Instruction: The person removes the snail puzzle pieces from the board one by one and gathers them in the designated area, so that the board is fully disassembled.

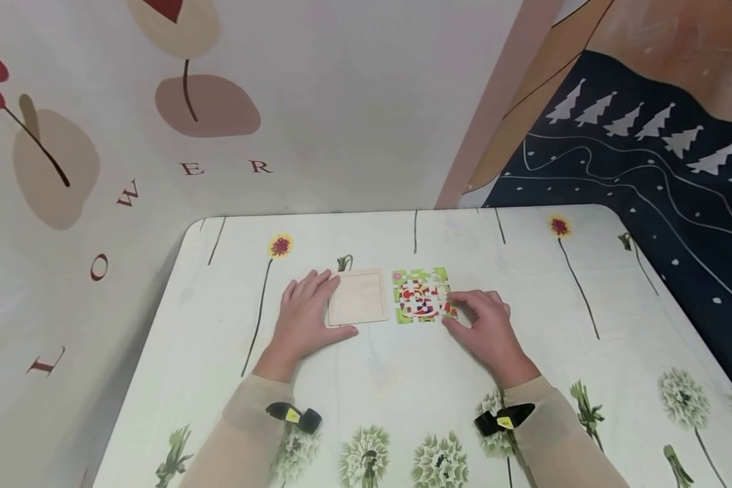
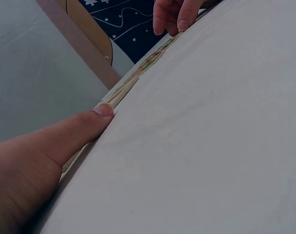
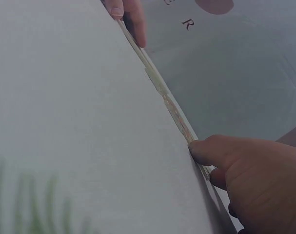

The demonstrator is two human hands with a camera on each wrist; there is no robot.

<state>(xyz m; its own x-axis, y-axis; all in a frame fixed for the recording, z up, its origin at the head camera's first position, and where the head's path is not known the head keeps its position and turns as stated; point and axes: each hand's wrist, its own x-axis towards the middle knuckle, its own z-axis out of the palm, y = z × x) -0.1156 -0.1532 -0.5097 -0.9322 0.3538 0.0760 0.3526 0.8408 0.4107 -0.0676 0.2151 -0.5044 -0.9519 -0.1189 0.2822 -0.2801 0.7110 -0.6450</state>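
Note:
A shallow pale wooden puzzle tray (image 1: 358, 298) lies on the table, with no pieces in it. My left hand (image 1: 305, 312) rests along its left side, fingers spread near the far corner and thumb stretched along the near edge. The thumb (image 2: 103, 110) touches the tray's edge in the left wrist view. Just right of the tray is a jigsaw puzzle (image 1: 419, 295), green around a red and white picture, with gaps between some pieces. My right hand (image 1: 484, 325) pinches its near right corner, index finger at the right side and thumb at the near edge.
Both things lie on a white tabletop (image 1: 390, 386) printed with flowers and dandelions. A light wall (image 1: 354, 102) with painted shapes and letters rises behind the far edge. Dark fabric (image 1: 646, 176) with white trees hangs or lies at the right.

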